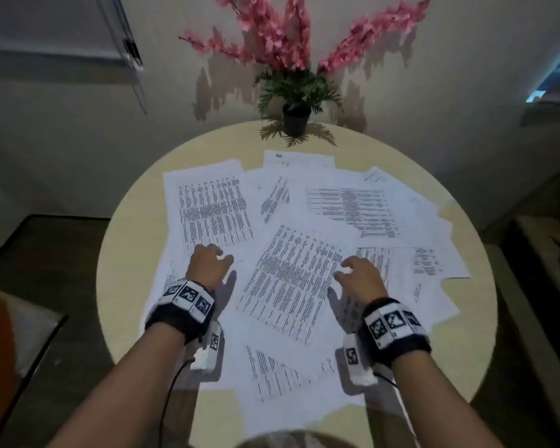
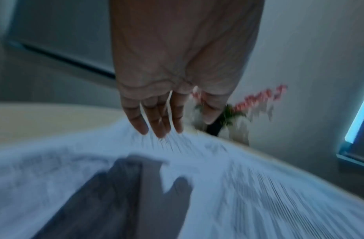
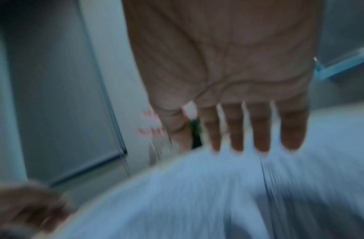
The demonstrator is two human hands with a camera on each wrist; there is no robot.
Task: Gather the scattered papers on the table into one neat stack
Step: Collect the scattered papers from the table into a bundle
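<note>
Papers (image 1: 291, 273) lying scattered, overlapping, across round table (image 1: 133, 227).
Left hand (image 1: 207, 265) and right hand (image 1: 359, 276) hovering over sheets, fingers spread loose, gripping nothing; wrist views blurred.

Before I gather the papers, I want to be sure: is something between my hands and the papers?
Nothing visible. The left hand and right hand are open directly over the papers. The plant stands at the far edge, beyond them.
</note>
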